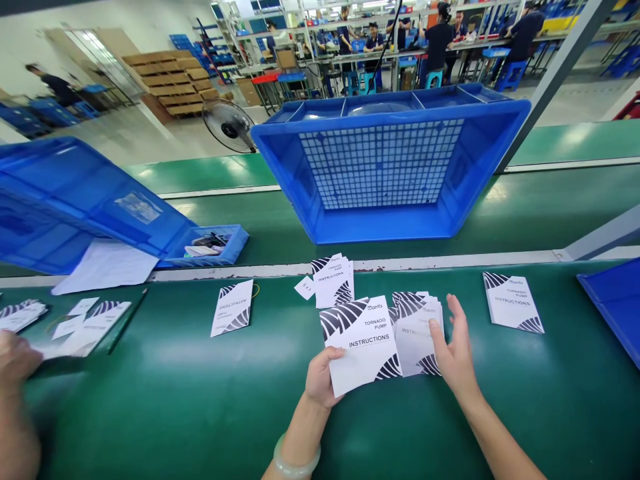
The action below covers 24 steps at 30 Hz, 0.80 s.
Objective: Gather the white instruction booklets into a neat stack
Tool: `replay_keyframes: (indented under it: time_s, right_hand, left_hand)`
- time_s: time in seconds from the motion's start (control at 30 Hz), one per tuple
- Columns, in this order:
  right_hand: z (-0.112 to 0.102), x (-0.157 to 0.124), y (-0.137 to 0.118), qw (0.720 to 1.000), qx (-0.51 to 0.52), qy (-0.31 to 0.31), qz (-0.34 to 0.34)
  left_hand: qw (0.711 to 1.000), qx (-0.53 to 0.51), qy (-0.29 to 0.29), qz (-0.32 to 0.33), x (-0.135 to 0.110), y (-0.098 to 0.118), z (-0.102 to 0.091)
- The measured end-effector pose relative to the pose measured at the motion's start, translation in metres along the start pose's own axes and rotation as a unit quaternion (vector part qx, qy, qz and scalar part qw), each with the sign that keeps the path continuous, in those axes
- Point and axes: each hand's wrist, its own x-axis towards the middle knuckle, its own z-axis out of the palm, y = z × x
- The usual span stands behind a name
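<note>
My left hand (323,379) grips a white instruction booklet (364,347) by its lower left corner, thumb on top; its cover reads "Tornado Pump Instructions". Whether more than one booklet is in that grip, I cannot tell. Just right of it a loose pile of the same booklets (417,333) lies on the green table, partly covered by the held one. My right hand (456,350) is beside the pile's right edge, fingers raised and apart, thumb near the top sheet. Behind the held booklet is another fanned stack (336,280), with a small white card (305,287) at its left.
Single booklets lie at left (233,308) and right (513,302). A large blue crate (383,223) stands tilted behind. A small blue basket (233,247) holds small items. At far left, another person's hand (17,360) is near papers and a dark green pen (127,321).
</note>
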Motion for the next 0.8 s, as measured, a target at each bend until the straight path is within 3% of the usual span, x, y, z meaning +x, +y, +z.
replay_keyframes:
  time_s: [0.07, 0.13, 0.2, 0.33, 0.43, 0.53, 0.63, 0.8]
  right_hand:
    - [0.005, -0.009, -0.003, 0.996, 0.002, -0.084, -0.03]
    - [0.01, -0.018, -0.006, 0.983, 0.044, -0.179, -0.006]
    - [0.012, -0.023, -0.01, 0.974, 0.076, -0.212, 0.035]
    - [0.005, -0.016, -0.012, 0.986, 0.086, -0.133, 0.051]
    - [-0.002, 0.0, -0.002, 0.997, 0.009, -0.077, 0.022]
    - [-0.004, 0.012, 0.013, 0.985, -0.155, -0.022, -0.071]
    - [-0.002, 0.018, 0.024, 0.97, -0.21, 0.004, -0.119]
    - [0.0, 0.022, 0.035, 0.984, -0.159, -0.005, -0.08]
  left_hand:
    - [1.0, 0.007, 0.003, -0.025, 0.002, -0.007, 0.001]
    - [0.998, 0.019, 0.01, -0.054, 0.004, -0.015, 0.002]
    - [0.997, 0.03, 0.018, -0.073, 0.005, -0.019, 0.003]
    - [0.999, 0.026, 0.032, -0.033, 0.003, -0.01, 0.008]
    - [0.999, 0.02, 0.006, 0.026, 0.001, 0.003, 0.016]
    - [0.99, 0.067, 0.107, 0.058, 0.001, 0.009, 0.022]
    - [0.971, 0.12, 0.196, 0.074, 0.004, 0.002, 0.023]
    - [0.968, 0.193, 0.145, 0.073, 0.017, -0.028, 0.029]
